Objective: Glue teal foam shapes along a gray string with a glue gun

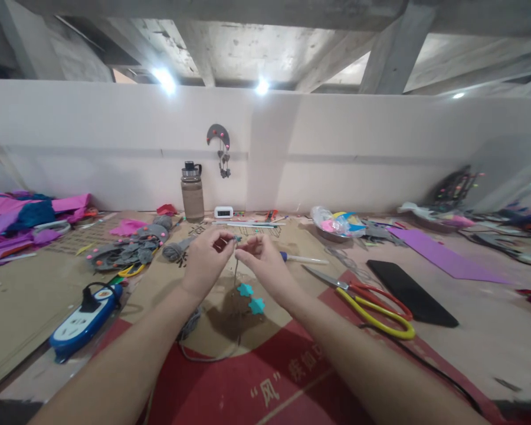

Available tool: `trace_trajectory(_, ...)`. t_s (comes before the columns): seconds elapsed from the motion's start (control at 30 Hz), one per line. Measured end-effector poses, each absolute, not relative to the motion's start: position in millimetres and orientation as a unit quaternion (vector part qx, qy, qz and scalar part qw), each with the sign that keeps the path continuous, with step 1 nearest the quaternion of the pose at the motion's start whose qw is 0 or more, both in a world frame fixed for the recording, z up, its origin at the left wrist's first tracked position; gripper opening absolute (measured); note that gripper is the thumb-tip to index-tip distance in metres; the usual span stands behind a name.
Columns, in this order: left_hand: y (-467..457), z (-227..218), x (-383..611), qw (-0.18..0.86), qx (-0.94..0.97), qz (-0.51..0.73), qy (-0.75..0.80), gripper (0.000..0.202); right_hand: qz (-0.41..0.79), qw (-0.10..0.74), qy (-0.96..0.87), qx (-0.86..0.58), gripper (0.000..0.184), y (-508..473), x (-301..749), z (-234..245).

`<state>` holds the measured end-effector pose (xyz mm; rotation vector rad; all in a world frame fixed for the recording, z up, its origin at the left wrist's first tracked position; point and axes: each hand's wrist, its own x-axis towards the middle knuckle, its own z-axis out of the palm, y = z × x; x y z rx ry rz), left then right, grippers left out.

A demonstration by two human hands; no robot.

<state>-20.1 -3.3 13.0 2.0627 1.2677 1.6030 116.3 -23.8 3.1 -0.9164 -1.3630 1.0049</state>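
My left hand [207, 260] and my right hand [265, 264] meet above the board, fingertips pinched close together. Between them is a strand of grey yarn [236, 274], which hangs straight down. A small teal bit [238, 238] shows at the fingertips; its shape is too small to make out. Below my right hand lie two teal star-shaped cutouts, one farther [245, 290] and one nearer [256, 306]. The yarn runs in a loop toward a grey yarn ball [191, 323], partly hidden behind my left forearm.
Red-and-yellow-handled scissors [376, 304] and a black phone-like slab [411, 293] lie right, beyond a white stick-like tool [307, 260]. A blue-and-white power strip [86, 319] and grey felt pieces [133, 247] are left. A bottle [192, 195] and small clock [223, 212] stand behind.
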Motion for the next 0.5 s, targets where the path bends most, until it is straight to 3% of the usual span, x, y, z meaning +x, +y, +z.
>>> trace_trajectory(0.13,-4.4,14.8,-20.4,0.092,0.709,0.552,0.430,0.008,0.478,0.564,-0.558,-0.376,0.025,-14.9,107.8,2.2)
trace_trajectory(0.27,-4.0,14.1,-20.2,0.141,0.690,0.553,0.445,0.009,0.325,0.586,-0.616,-0.414,0.009,-10.3,110.2,1.3)
trace_trajectory(0.37,-4.0,12.8,-18.5,0.212,0.666,0.560,0.445,0.013,0.221,0.580,-0.656,-0.429,0.010,-10.8,115.7,-0.7)
trace_trajectory(0.5,-4.8,11.1,-14.4,0.277,0.645,0.566,0.432,0.018,0.183,0.560,-0.680,-0.436,0.013,-10.7,125.0,-4.4)
